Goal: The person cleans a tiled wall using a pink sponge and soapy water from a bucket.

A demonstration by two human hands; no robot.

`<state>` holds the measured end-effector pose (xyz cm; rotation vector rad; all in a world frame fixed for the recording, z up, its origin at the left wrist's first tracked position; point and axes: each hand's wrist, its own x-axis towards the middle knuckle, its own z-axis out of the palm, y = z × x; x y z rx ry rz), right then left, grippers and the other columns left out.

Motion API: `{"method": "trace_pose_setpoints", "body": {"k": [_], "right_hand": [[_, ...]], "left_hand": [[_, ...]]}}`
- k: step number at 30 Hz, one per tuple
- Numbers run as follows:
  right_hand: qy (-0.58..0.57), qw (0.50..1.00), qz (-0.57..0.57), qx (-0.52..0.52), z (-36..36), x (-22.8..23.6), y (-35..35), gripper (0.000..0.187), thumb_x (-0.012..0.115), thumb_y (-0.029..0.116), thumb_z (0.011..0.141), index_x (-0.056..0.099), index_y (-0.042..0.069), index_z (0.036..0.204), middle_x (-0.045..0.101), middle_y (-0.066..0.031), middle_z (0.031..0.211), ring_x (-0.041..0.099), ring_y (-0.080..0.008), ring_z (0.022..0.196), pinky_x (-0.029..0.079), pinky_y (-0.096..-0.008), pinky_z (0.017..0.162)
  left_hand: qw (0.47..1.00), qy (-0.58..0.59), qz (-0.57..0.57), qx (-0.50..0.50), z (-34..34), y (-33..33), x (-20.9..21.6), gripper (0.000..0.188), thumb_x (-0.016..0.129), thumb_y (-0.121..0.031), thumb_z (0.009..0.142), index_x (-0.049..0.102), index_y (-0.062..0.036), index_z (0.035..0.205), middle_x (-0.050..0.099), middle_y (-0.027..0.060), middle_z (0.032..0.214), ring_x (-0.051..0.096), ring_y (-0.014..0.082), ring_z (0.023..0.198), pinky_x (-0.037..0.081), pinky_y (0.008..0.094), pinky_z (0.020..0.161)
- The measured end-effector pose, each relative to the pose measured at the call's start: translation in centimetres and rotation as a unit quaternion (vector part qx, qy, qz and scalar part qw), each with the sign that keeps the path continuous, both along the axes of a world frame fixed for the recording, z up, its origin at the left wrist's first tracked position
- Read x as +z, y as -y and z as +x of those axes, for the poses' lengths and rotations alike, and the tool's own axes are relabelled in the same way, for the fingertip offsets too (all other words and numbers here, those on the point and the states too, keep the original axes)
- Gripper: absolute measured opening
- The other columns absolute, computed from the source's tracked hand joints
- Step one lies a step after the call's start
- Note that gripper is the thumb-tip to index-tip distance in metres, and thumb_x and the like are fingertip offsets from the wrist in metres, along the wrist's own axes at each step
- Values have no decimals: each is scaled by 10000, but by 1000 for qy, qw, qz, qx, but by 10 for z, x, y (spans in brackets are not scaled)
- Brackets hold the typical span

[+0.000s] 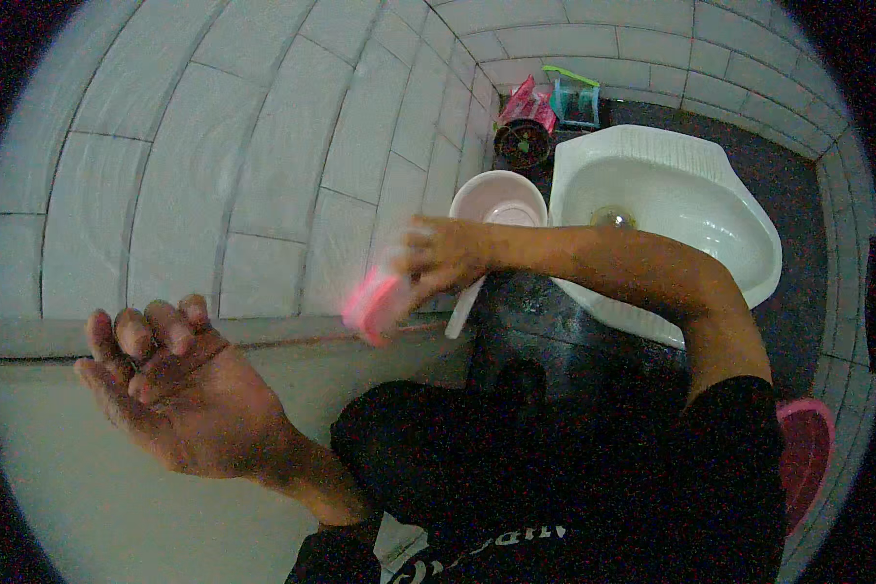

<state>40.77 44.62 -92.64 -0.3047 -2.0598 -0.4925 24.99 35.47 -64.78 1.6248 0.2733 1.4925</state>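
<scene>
A tiled wall (pixel 263 175), pale with faint whitish swirls, rises left of the toilet; a dark floor (pixel 788 195) lies around it. The landmark itself, a white squat toilet (pixel 754 219), is set into that floor, its ribbed footrests flanking the bowl. A pink-rimmed tub (pixel 829 428), mostly cut off by a dark sleeve, sits to the toilet's right, on the person's side.

Just beside the toilet's left edge stands a pale dipper (pixel 501 178), its handle pointing back toward the person — probably left that way for easy reach. Farther left of the toilet, the left hand (pixel 200 399) is palm up, fingers loosely curled around nothing, perhaps kept clear of the other arm.

Beyond the toilet's far left corner are a blue container (pixel 576 104), a pink packet (pixel 530 100) and a dark round pot (pixel 522 144). Smallest is the pink scrubber (pixel 375 304), left of the toilet and past the dipper. The right hand (pixel 443 253) grasps it from behind — seemingly so its face meets the wall; blur hides whether it touches.
</scene>
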Motion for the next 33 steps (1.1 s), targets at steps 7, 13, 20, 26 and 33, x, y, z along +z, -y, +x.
{"method": "trace_pose_setpoints", "body": {"k": [7,13,20,26,33], "right_hand": [[97,992,36,-75,55,29,-29,511,599,236,803,540,414,1278,478,-76,1018,508,-287,895,463,-425,739],[-380,855,-232,-265,68,59,-59,553,579,165,816,458,222,1353,522,-181,1007,503,-372,887,443,-462,780],[-220,956,-152,-125,-27,122,11,531,598,213,744,575,390,1244,512,-93,919,527,-289,827,477,-407,651],[-189,970,22,-149,5,141,-29,507,593,301,772,528,522,1224,517,-38,905,540,-244,791,475,-373,570],[-494,691,-410,-333,76,118,-79,608,508,230,867,327,157,1442,555,-209,1184,530,-418,1052,486,-481,856]], "left_hand": [[948,53,222,223,-22,5,5,413,420,-306,946,513,10,1194,579,65,998,542,247,924,423,433,882],[867,81,344,353,-29,-12,20,497,366,-383,946,473,8,1234,572,139,1194,505,312,1163,373,466,968],[787,56,395,471,-25,-33,18,461,407,-290,934,476,74,1210,532,204,1236,490,301,1200,351,422,1023],[796,13,410,444,-19,-40,22,489,394,-294,941,477,105,1210,485,253,1283,462,348,1237,336,442,1061],[848,17,381,368,-31,-44,35,500,330,-309,969,436,82,1261,416,222,1374,420,346,1288,291,444,1091]]}}
